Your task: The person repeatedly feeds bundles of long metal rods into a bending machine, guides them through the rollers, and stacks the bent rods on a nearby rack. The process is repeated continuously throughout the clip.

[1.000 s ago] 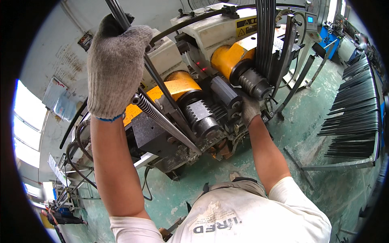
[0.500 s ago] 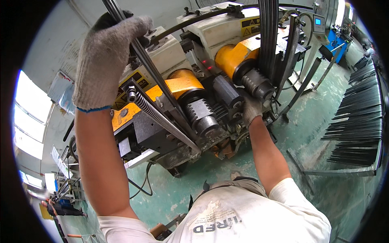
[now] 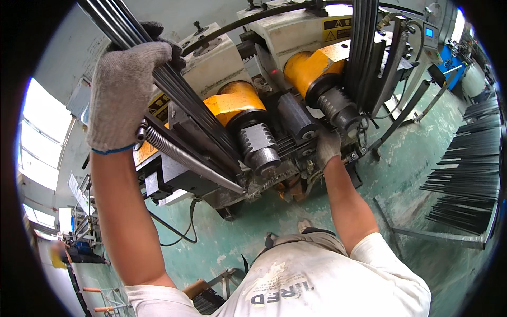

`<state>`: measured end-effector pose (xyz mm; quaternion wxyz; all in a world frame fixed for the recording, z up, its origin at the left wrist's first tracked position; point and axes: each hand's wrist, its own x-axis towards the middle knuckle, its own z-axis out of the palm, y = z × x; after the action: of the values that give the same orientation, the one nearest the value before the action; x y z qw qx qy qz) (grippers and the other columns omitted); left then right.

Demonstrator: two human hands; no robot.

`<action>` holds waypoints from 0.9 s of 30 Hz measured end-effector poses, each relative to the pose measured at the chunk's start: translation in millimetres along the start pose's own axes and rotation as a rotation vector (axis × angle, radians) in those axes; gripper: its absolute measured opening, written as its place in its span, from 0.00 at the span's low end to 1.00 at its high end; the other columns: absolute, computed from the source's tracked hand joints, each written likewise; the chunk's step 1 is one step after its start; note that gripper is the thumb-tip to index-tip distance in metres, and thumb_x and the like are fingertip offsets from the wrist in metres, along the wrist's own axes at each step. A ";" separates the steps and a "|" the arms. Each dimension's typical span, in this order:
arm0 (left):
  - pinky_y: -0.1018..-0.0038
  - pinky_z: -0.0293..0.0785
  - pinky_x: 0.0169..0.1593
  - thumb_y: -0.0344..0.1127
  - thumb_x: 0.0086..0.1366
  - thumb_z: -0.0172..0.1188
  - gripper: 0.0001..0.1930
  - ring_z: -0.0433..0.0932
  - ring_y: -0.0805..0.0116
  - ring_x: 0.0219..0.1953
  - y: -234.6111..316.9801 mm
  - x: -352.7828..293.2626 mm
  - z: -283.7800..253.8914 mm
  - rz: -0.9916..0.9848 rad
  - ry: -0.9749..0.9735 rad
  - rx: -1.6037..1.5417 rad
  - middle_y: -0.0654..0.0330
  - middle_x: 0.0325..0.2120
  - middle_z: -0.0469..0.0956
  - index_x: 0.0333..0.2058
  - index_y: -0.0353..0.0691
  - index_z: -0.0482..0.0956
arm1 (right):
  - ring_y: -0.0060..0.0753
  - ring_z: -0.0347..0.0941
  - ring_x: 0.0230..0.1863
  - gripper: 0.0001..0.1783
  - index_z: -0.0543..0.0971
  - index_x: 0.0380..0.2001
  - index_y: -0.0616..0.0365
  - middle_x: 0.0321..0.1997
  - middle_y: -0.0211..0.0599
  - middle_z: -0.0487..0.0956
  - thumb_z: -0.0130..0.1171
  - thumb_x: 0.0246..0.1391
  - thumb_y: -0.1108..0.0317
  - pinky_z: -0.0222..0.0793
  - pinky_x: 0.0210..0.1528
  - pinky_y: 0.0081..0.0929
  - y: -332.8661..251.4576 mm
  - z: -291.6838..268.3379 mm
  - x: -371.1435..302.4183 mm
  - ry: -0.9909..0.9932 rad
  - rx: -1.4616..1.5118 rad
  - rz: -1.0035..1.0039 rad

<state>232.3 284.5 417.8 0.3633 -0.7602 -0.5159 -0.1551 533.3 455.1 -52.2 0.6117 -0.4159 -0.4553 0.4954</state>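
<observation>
My left hand point(image 3: 120, 92), in a grey knit glove with dark fingertips, is closed round a bundle of long dark metal bars point(image 3: 196, 113). The bundle leans to the upper left; its lower end is beside the left toothed roller point(image 3: 256, 138) of a machine. My right hand point(image 3: 328, 148), gloved too, reaches in under the right toothed roller point(image 3: 338, 108), next to a black hexagonal block point(image 3: 296, 117). Its fingers are hidden among the machine parts, so what they touch does not show. A coil spring point(image 3: 169, 148) slants below the left bundle.
Two yellow machine arms point(image 3: 235, 100) carry the rollers. A second upright bundle of bars point(image 3: 362, 53) stands on the right side. A rack point(image 3: 465, 240) piled with dark bars is at the far right. A black cable point(image 3: 193, 227) hangs over the green floor point(image 3: 243, 211).
My left hand has shifted left and slightly down, and the bars in it lean further left, with more of them showing side by side. My right hand stays low by the hexagonal block.
</observation>
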 end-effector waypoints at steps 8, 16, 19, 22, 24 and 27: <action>0.63 0.92 0.57 0.17 0.71 0.61 0.22 0.92 0.58 0.52 -35.4 -32.2 -12.1 0.139 -0.216 -0.192 0.53 0.50 0.92 0.59 0.46 0.87 | 0.34 0.83 0.55 0.16 0.85 0.57 0.65 0.60 0.40 0.86 0.65 0.70 0.69 0.77 0.59 0.36 -23.8 22.1 -17.3 -0.048 0.392 0.300; 0.66 0.91 0.59 0.20 0.72 0.63 0.25 0.91 0.61 0.55 -38.2 -35.8 -18.5 0.127 -0.278 -0.261 0.55 0.54 0.90 0.63 0.52 0.84 | 0.38 0.83 0.57 0.25 0.79 0.64 0.64 0.62 0.43 0.84 0.71 0.65 0.74 0.81 0.57 0.40 -42.0 29.8 -25.6 0.019 0.472 0.337; 0.66 0.92 0.58 0.21 0.72 0.64 0.25 0.92 0.60 0.54 -35.7 -35.5 -19.4 0.158 -0.261 -0.229 0.56 0.54 0.91 0.65 0.51 0.83 | 0.38 0.83 0.57 0.25 0.79 0.63 0.64 0.63 0.42 0.84 0.71 0.65 0.74 0.81 0.58 0.39 -56.6 31.9 -28.6 0.035 0.464 0.386; 0.66 0.92 0.57 0.22 0.72 0.64 0.26 0.92 0.59 0.53 -37.2 -32.9 -20.5 0.171 -0.272 -0.235 0.55 0.53 0.91 0.65 0.51 0.82 | 0.38 0.83 0.57 0.26 0.79 0.64 0.63 0.64 0.43 0.83 0.71 0.65 0.74 0.81 0.58 0.40 -42.0 28.7 -23.2 0.024 0.399 0.336; 0.65 0.92 0.57 0.22 0.72 0.64 0.26 0.92 0.58 0.53 -37.6 -32.0 -21.5 0.173 -0.279 -0.211 0.55 0.52 0.91 0.65 0.51 0.82 | 0.35 0.84 0.50 0.22 0.82 0.61 0.64 0.58 0.41 0.85 0.68 0.65 0.71 0.82 0.53 0.39 -38.0 29.2 -21.3 0.041 0.362 0.288; 0.66 0.93 0.55 0.24 0.75 0.61 0.21 0.93 0.60 0.51 -32.7 -34.6 -20.7 0.040 -0.267 -0.329 0.55 0.53 0.91 0.63 0.48 0.85 | 0.34 0.85 0.47 0.21 0.83 0.59 0.65 0.55 0.40 0.86 0.67 0.64 0.71 0.83 0.51 0.38 -45.5 33.4 -24.8 0.067 0.397 0.315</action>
<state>191.3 253.2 423.8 0.1659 -0.8331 -0.5119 -0.1280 509.0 425.2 -4.2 0.6115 -0.3697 -0.2582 0.6501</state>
